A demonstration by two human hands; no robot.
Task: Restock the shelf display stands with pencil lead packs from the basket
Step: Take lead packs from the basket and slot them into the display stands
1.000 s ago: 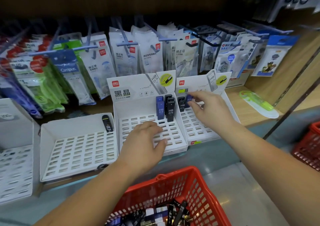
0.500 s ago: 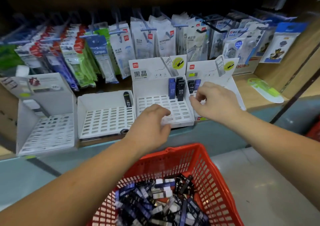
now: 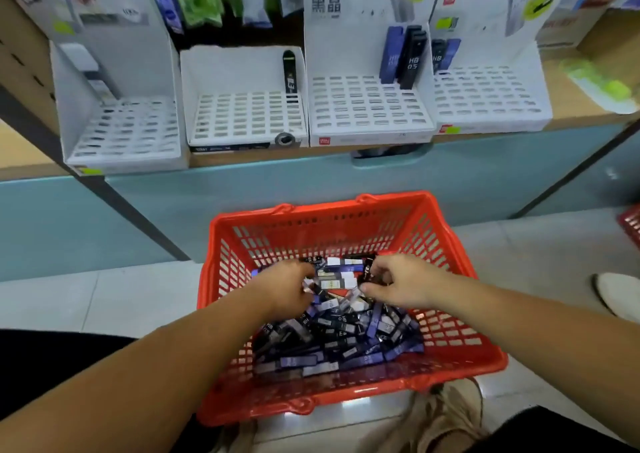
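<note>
A red basket (image 3: 346,203) stands on the floor below the shelf, holding a pile of several blue and black pencil lead packs (image 3: 332,343). Both hands are down in the pile. My left hand (image 3: 285,291) has its fingers curled on a pack at the pile's top. My right hand (image 3: 403,284) pinches a black pack (image 3: 368,271). Several white display stands line the shelf. The far-left stand (image 3: 124,133) has empty slots, the second stand (image 3: 242,116) holds one black pack (image 3: 289,71), the third stand (image 3: 367,106) holds three packs (image 3: 403,57), and the fourth stand (image 3: 488,95) holds two packs (image 3: 445,54).
Hanging stationery packets fill the wall behind the stands. A green item (image 3: 602,85) lies on the shelf at the right. A second red basket (image 3: 632,225) and a white shoe (image 3: 618,296) sit at the right edge. The teal shelf front (image 3: 346,182) overhangs the basket's far side.
Both hands have dropped from the display stands on the shelf into the basket. The view has tilted down, so the basket now fills the middle.
</note>
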